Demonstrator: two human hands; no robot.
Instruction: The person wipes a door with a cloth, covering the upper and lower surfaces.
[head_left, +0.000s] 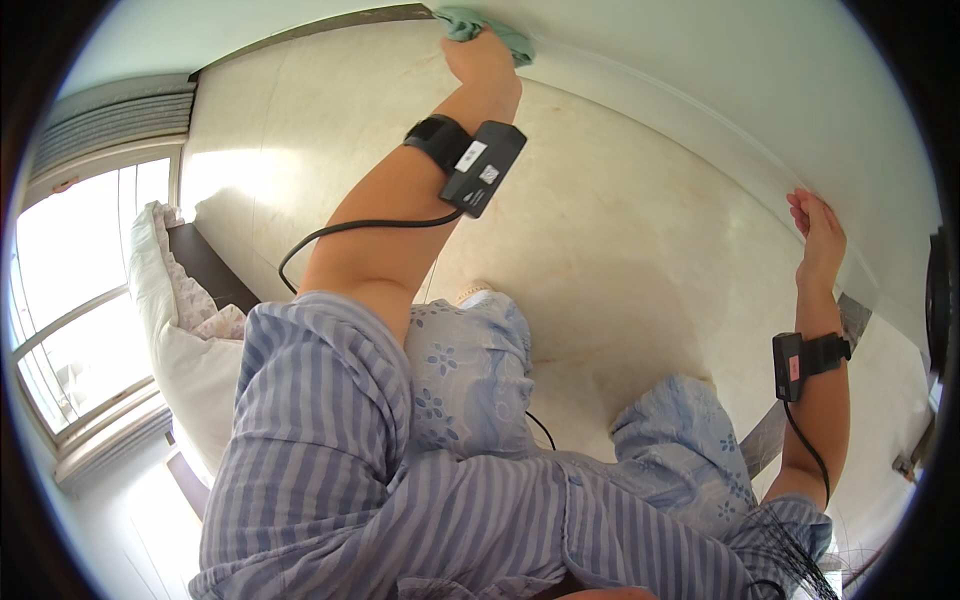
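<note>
Far out at the top of the view, my left hand (pixel 481 62) is closed on a green cloth (pixel 513 42). The bunched cloth lies against the foot of a pale upright surface (pixel 680 70), where it meets the floor. My right hand (pixel 822 238) rests at the right by the same pale surface, its fingers loosely bent with nothing seen in them. Both forearms carry strapped-on black devices, the left one (pixel 484 170) with a cable looping off it and the right one (pixel 789 366) also wired.
Below me is a cream, marble-like tiled floor (pixel 600 230) with a dark border strip (pixel 320 25) at the far left. Bedding with a white cover (pixel 180 370) stands to the left, before a bright window (pixel 85 270). My knees in patterned blue trousers (pixel 680 430) are bent.
</note>
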